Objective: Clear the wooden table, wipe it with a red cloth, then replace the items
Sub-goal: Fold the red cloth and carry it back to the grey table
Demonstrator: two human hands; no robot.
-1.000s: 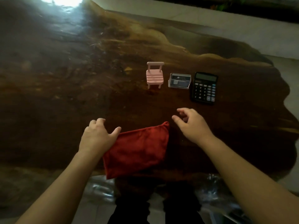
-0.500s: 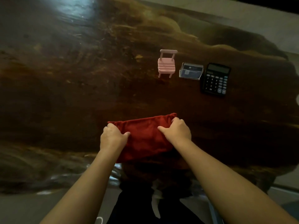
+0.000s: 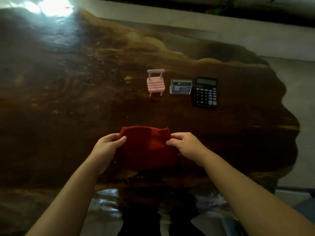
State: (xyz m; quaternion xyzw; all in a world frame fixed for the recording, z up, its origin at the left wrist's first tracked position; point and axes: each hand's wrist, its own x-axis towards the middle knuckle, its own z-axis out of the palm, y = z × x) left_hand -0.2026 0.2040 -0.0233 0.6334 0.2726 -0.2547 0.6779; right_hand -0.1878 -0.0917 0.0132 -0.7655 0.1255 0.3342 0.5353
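A red cloth (image 3: 146, 147) hangs just above the near part of the dark wooden table (image 3: 68, 99). My left hand (image 3: 107, 145) pinches its upper left corner and my right hand (image 3: 185, 145) pinches its upper right corner. Farther back on the table stand three items in a row: a small pink toy chair (image 3: 155, 82), a clear plastic card box (image 3: 180, 87) and a black calculator (image 3: 205, 92). The cloth's lower edge is in shadow.
The table has an irregular wavy edge on the right (image 3: 289, 116) and near side. A pale floor (image 3: 255, 40) lies beyond it. Bright glare (image 3: 51, 7) falls on the far left of the tabletop. My dark trouser legs (image 3: 141, 223) show below the near edge.
A second ago the cloth lay flat with my hands beside it. Both hands then closed on its top corners and lifted that edge up from the table.
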